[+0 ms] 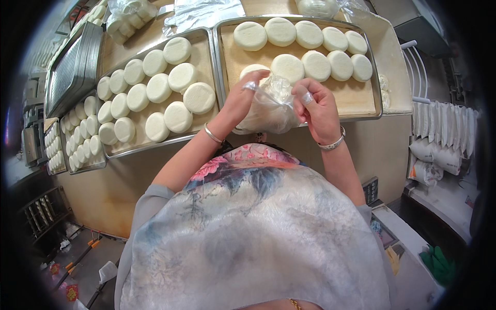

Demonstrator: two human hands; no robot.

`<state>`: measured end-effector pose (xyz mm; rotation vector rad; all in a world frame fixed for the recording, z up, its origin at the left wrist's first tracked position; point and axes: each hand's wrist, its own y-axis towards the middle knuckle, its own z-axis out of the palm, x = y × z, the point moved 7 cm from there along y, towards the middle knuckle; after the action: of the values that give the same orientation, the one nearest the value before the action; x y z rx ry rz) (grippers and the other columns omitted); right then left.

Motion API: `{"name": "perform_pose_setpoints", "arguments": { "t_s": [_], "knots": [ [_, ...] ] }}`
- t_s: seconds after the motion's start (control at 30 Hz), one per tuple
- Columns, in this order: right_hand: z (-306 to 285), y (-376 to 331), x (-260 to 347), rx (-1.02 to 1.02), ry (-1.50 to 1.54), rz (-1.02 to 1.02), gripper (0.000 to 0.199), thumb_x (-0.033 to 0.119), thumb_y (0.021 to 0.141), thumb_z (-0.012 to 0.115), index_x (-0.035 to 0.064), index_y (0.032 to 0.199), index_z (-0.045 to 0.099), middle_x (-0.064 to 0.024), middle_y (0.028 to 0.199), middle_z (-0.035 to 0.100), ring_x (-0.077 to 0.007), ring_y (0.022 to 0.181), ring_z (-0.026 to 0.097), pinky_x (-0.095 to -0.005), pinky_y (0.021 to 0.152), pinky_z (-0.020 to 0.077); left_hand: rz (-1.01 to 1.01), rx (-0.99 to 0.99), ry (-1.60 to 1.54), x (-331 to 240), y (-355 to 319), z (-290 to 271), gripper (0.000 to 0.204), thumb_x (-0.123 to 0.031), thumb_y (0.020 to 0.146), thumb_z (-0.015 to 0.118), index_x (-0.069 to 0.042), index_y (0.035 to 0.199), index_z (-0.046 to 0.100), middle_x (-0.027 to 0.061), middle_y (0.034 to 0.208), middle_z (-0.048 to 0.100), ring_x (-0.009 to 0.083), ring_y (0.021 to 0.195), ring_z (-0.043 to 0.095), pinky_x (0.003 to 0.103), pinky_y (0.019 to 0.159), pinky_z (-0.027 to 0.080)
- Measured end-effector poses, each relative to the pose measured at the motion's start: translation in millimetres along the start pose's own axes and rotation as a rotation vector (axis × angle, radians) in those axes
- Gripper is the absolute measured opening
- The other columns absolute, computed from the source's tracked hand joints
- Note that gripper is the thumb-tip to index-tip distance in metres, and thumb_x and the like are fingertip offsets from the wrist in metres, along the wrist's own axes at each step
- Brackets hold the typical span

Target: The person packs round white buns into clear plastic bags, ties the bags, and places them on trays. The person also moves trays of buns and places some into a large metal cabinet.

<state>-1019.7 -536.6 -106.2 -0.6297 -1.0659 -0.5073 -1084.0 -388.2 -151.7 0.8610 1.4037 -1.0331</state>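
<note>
White round buns [287, 69] are lying upper right in a metal-rimmed tray [330, 98] while the left hand [244, 99] and right hand [316, 109], curled, are pinching a translucent plastic bag [271, 120].

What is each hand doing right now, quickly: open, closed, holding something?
Left hand: closed, holding the left side of a clear plastic bag near its top.
Right hand: closed, gripping the same bag's right side.

No legible text; pale marks on dark panel [370, 191] too small.
</note>
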Motion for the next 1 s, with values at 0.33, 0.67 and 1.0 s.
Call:
{"name": "perform_pose_setpoints", "arguments": {
  "t_s": [0.33, 0.67, 1.0],
  "knots": [
    [-0.6, 14.1, -16.4, 0.068, -0.088, -0.077, 0.025, 0.027, 0.098, 0.051, 0.0035, 0.097, 0.060, -0.0036, 0.075, 0.064, -0.0123, 0.071, 0.062, -0.0239, 0.069, 0.0466, -0.131, 0.200, 0.088, 4.2, 4.3, 9.8, 0.064, -0.049, 0.102, 0.025, -0.002, 0.108, 0.068, 0.0142, 0.100, 0.067, 0.0215, 0.097, 0.061, 0.033, 0.089, 0.044],
    [7.4, 3.5, 0.2, 0.006, -0.654, -0.228, 0.018, 0.003, 0.081, 0.064, 0.0043, 0.098, 0.059, -0.0041, 0.090, 0.059, -0.0140, 0.083, 0.058, -0.0275, 0.072, 0.0468, -0.123, 0.227, 0.213, -16.7, 5.0, 2.5, 0.066, -0.056, 0.099, 0.029, -0.003, 0.113, 0.066, 0.0179, 0.103, 0.067, 0.0250, 0.098, 0.062, 0.035, 0.089, 0.044],
    [5.9, -22.0, 5.8, 0.016, -0.997, -0.412, 0.024, -0.002, 0.070, 0.069, 0.0029, 0.087, 0.054, -0.0102, 0.096, 0.051, -0.0271, 0.088, 0.054, -0.0342, 0.077, 0.0461, -0.060, 0.305, 0.266, -17.5, 2.9, 20.0, 0.045, -0.037, 0.099, 0.041, -0.001, 0.117, 0.061, 0.0147, 0.111, 0.065, 0.0227, 0.105, 0.059, 0.033, 0.093, 0.044]
  ]
}}
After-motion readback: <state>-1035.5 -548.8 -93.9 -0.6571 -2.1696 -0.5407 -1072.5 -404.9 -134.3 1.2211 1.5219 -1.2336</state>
